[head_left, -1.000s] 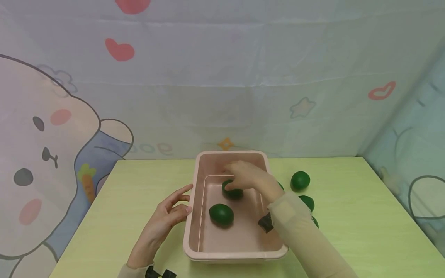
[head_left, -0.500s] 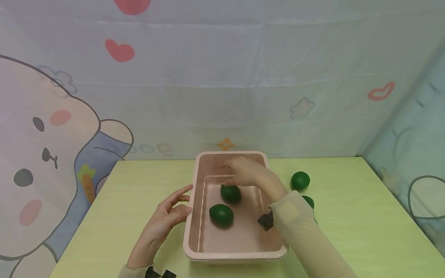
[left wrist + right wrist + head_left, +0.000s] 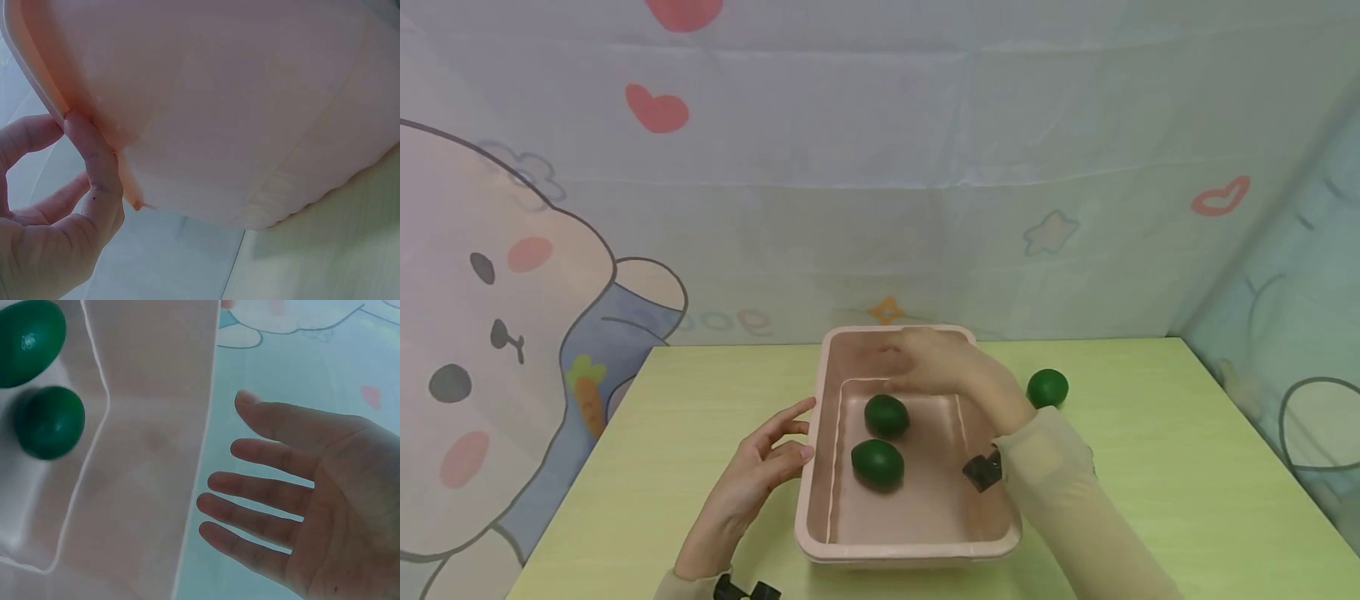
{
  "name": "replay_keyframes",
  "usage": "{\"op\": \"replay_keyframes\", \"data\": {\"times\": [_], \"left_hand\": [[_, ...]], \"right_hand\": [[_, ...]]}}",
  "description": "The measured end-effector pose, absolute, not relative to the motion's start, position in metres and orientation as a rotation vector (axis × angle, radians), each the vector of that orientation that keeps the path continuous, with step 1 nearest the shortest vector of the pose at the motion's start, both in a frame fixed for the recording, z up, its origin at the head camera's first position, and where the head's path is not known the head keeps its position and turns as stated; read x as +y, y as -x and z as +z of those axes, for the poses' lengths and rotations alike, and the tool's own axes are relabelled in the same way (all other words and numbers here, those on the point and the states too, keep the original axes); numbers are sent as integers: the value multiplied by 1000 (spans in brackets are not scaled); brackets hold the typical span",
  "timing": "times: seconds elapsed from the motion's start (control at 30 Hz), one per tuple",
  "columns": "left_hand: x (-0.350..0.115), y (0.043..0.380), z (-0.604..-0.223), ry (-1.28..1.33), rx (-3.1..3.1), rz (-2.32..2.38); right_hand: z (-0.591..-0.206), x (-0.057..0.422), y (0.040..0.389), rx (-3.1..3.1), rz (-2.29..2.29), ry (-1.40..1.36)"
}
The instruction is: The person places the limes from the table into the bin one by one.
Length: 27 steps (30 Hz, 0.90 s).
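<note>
On the floor of a pale pink bin (image 3: 910,552), toward its left wall: a near fruit (image 3: 877,464) and a far fruit (image 3: 886,416), both dark green and lime-shaped, close together, with no telling whether in contact. Above the bin's far end, a right hand (image 3: 331,512), fingers wide and straight, gripping nothing. At the left rim, a left hand (image 3: 758,464), thumb against the outer edge, fingertip tucked to the lip in a narrow, light hold.

Judging by the even, glossy skin: probably firm, light and hard to bruise, but slick and apt to roll at a one-sided nudge. Best taken from above around the widest girth, thumb and fingers on opposite sides, away from the tapered ends. As for the bin, likely thin plastic, liable to skid without steadying at the rim.

Beyond the right wall, on a yellow-green table (image 3: 1187,483): a third fruit (image 3: 1048,388), partly behind the right wrist. In the way: the bin's walls, limiting any sideways reach; the neighbouring fruit, crowding the fingers; a cream sleeve (image 3: 1052,475), hiding part of the tabletop; and a black wrist mount (image 3: 982,472), possibly quick to catch the rim. Behind, a printed curtain (image 3: 880,150).
</note>
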<state>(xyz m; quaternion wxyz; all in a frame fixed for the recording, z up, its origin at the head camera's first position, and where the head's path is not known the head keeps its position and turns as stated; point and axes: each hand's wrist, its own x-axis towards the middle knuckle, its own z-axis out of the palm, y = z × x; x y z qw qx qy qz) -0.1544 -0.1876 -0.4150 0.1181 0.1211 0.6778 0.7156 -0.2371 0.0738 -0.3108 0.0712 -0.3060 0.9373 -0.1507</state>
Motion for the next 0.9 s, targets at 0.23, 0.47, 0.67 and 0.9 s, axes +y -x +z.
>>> {"op": "replay_keyframes", "data": {"times": [0.23,0.47,0.67,0.9], "left_hand": [[-188,156,-416,-348,1990,2087],[-189,156,-417,-346,1985,2084],[-188,156,-417,-358,1985,2085],[-188,156,-417,-347,1987,2085]], "right_hand": [[-293,81,232,2826,-457,947],[-282,88,226,2827,-463,1025],[-281,95,218,2856,-451,1060],[-285,105,210,2886,-434,1129]]}}
